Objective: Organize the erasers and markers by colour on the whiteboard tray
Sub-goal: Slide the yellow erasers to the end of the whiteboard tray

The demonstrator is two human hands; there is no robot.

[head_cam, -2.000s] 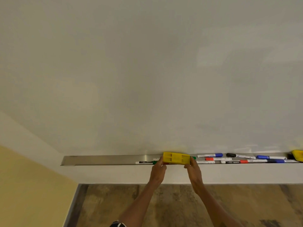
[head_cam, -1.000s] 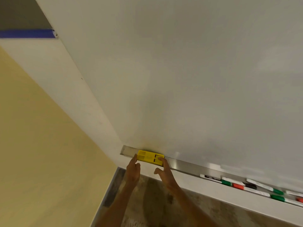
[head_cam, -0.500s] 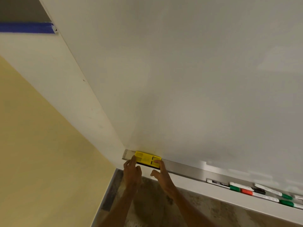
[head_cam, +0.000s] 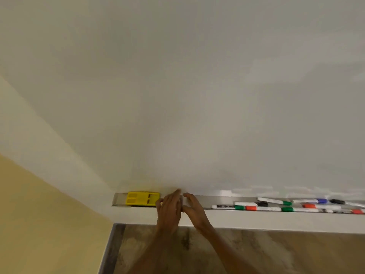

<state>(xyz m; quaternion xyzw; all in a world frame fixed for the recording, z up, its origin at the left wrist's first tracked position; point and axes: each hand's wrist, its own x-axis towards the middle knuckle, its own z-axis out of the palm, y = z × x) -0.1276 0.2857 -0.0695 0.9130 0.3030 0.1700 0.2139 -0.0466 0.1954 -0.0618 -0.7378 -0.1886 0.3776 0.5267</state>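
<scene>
A yellow eraser (head_cam: pixel 142 198) lies flat near the left end of the metal whiteboard tray (head_cam: pixel 209 201). My left hand (head_cam: pixel 169 207) hovers just right of it, fingers apart, its thumb close to the eraser's right edge. Beside it is my right hand (head_cam: pixel 192 208), also with fingers spread and empty, over a bare stretch of tray. Further right lie several markers: a green-capped one (head_cam: pixel 245 208), a red-capped one (head_cam: pixel 263 209), a blue-capped one (head_cam: pixel 311 201) and a black-capped one (head_cam: pixel 338 201), mixed together.
The whiteboard (head_cam: pixel 197 95) fills the view above the tray. A yellow wall (head_cam: pixel 39 224) stands at the left, and a mottled floor (head_cam: pixel 256 254) shows below. The tray runs on past the right frame edge.
Both hands carried the yellow eraser from among the markers to the tray's left end, set it down and let go. They have since shifted right of it.
</scene>
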